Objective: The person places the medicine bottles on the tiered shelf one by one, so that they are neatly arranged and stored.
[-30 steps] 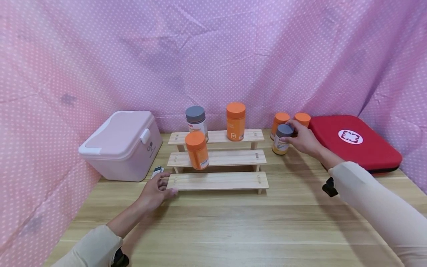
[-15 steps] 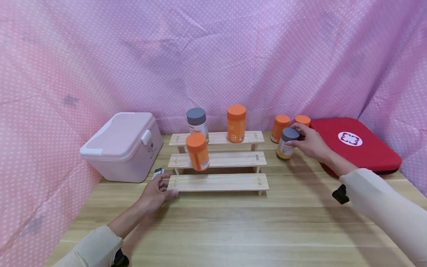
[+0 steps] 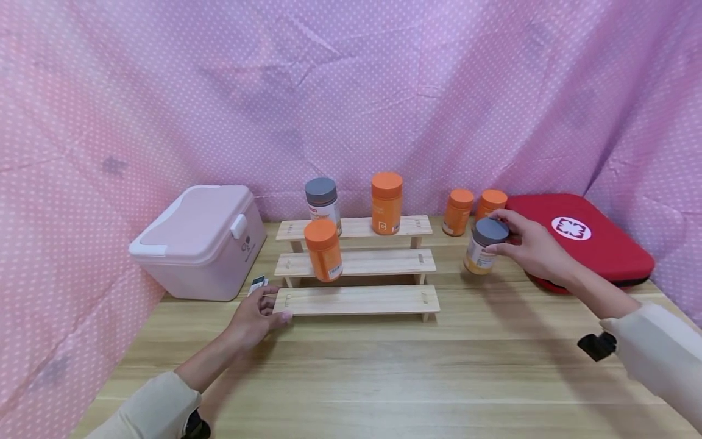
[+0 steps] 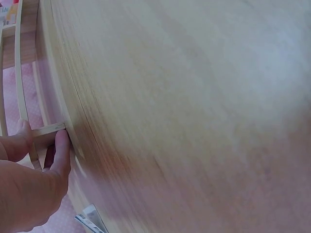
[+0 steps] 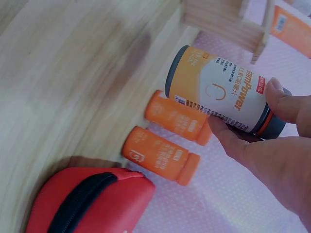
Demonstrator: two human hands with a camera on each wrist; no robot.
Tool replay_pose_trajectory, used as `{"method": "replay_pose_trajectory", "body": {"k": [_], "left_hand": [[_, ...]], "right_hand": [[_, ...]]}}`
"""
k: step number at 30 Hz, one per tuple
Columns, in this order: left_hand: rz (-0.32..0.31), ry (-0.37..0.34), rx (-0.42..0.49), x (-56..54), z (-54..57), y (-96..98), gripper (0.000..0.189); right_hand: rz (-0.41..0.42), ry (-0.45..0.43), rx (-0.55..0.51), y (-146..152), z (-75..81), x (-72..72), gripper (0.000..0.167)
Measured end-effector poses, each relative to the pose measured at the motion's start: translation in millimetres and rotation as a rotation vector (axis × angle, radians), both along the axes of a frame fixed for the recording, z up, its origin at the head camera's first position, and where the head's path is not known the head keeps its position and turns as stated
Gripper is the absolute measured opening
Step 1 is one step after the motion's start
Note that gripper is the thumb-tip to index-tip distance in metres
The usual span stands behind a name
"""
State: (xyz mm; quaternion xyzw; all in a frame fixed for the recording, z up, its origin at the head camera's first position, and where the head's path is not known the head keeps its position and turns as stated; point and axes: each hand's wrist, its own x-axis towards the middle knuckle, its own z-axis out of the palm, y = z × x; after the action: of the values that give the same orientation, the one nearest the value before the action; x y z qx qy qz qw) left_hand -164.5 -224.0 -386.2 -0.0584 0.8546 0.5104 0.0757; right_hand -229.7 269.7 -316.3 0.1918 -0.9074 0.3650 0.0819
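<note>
My right hand (image 3: 529, 247) grips a bottle with a grey lid (image 3: 482, 247) near the lid, at the right of the rack; in the right wrist view the bottle's (image 5: 218, 92) white and yellow label faces the camera. At the left end of the three-step wooden rack (image 3: 356, 300), my left hand (image 3: 251, 316) holds the lowest step between thumb and fingers. In the left wrist view the left hand's fingers (image 4: 62, 153) lie against the step's end. On the rack stand a grey-lidded bottle (image 3: 323, 207), an orange bottle (image 3: 386, 207) and another orange bottle (image 3: 323, 253) on the middle step.
Two orange bottles (image 3: 457, 213) (image 3: 488, 204) stand at the back right beside a red first-aid case (image 3: 598, 244). A pink lidded box (image 3: 203, 244) sits at the left. A small packet (image 3: 258, 283) lies by the rack's left end. Pink dotted cloth (image 3: 351, 91) hangs behind.
My right hand has carried the grey-lidded bottle toward me and to the right, away from the two orange bottles behind. My left hand stays at the rack's end.
</note>
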Motion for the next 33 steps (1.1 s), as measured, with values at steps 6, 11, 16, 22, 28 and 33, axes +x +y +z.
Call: {"method": "replay_pose_trajectory", "body": {"k": [6, 11, 16, 22, 28, 33], "left_hand": [[0.000, 0.001, -0.002, 0.4, 0.2, -0.7, 0.063], [0.004, -0.011, 0.003, 1.4, 1.4, -0.7, 0.064], [0.005, -0.020, 0.003, 1.6, 1.5, -0.3, 0.064], [0.009, -0.022, 0.013, 1.4, 1.6, 0.7, 0.064], [0.005, -0.013, 0.013, 1.2, 1.3, 1.2, 0.064], [0.005, -0.002, 0.014, 1.0, 0.5, 1.2, 0.062]], "right_hand": [[0.068, 0.008, -0.053, -4, 15.4, 14.7, 0.052], [0.123, 0.003, -0.078, -13, 30.4, 23.6, 0.051], [0.167, 0.045, -0.098, -23, 43.4, 31.2, 0.056], [0.204, 0.069, -0.143, -43, 54.1, 35.7, 0.056], [0.205, 0.037, -0.123, -67, 55.1, 31.1, 0.053], [0.271, 0.015, -0.142, -93, 49.3, 18.0, 0.050]]}}
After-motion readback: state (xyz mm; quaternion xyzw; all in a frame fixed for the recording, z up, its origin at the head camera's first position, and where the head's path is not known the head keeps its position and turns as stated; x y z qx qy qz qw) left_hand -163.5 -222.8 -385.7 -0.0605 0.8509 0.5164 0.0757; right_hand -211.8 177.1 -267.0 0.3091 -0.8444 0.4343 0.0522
